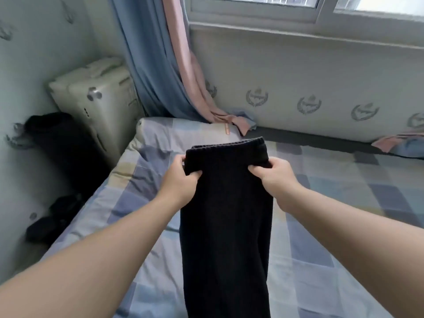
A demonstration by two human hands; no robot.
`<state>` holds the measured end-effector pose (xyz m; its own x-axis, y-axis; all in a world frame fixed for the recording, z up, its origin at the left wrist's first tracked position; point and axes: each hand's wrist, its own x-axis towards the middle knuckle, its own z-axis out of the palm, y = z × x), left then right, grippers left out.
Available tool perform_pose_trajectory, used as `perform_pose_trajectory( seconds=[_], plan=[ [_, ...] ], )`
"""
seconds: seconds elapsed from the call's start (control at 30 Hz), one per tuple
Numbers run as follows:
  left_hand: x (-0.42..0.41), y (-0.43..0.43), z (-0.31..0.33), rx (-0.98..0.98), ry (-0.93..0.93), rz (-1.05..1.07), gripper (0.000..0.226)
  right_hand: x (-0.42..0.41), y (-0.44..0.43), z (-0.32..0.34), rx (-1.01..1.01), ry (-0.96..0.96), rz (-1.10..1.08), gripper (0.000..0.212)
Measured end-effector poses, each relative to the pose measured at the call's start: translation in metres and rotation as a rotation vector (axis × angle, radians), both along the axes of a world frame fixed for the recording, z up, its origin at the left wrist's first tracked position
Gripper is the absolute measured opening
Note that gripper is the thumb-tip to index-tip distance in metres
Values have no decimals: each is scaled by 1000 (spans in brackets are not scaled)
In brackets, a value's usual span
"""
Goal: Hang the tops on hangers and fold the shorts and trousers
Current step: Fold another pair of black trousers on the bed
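Black trousers: held up in both hands over the bed, roughly centre of view. Looks folded lengthwise, the legs together in one narrow band.

Orientation: elastic waistband at the far, upper end, pointing away from the person toward the wall under the window. Long axis runs from the waistband straight back toward the person. The legs fall out of the bottom edge of view, so the cuffs are not seen. Cannot tell whether the lower part rests on the bedding.

Left hand: grips the left edge just below the waistband. Fingers curled round the cloth, thumb pressed into the near face.

Right hand: grips the right edge at the same height. Thumb pinches the near face; the other fingers wrap behind the cloth and are mostly hidden. Cloth bunches a little between the two grips.

Surroundings:
- Bed carries a checked cover in blue, grey and pale yellow.
- Blue curtain and pink curtain hang at the far left corner of the bed, their hems lying on it.
- Pale hard-shell suitcase stands against the left wall, beside the bed.
- Dark items lie on the floor left of the bed, too blurred to identify.
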<state>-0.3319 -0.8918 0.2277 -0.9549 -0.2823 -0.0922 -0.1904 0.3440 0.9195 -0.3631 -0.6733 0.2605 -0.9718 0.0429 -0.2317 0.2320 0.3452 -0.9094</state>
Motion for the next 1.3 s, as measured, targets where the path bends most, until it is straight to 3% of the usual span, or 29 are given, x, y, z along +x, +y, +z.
perform_pose_trajectory(
  seconds=[0.07,0.17,0.33,0.5,0.63,0.9,1.1,1.3],
  plan=[
    [-41,-5,-46,-68,-28,77,33,-41,-12,-46,64,43,-25,29],
    [-74,-1,-115,-209,-244,184,59,-70,-22,-121,242,50,-15,57],
    [-1,28,-225,-394,-337,-50,60,8,-5,-252,360,-121,146,61],
    [78,54,-292,-571,-354,-188,61,89,30,-322,553,-218,184,61],
    [120,83,-323,-745,-391,-291,67,138,54,-353,552,-193,284,63],
    [226,122,-341,-932,-405,-282,68,235,100,-387,624,-100,523,62],
    [330,156,-323,-886,-453,-181,60,336,131,-372,570,-144,596,58],
    [452,198,-311,-819,-456,-88,72,423,163,-356,439,-262,607,63]
  ],
)
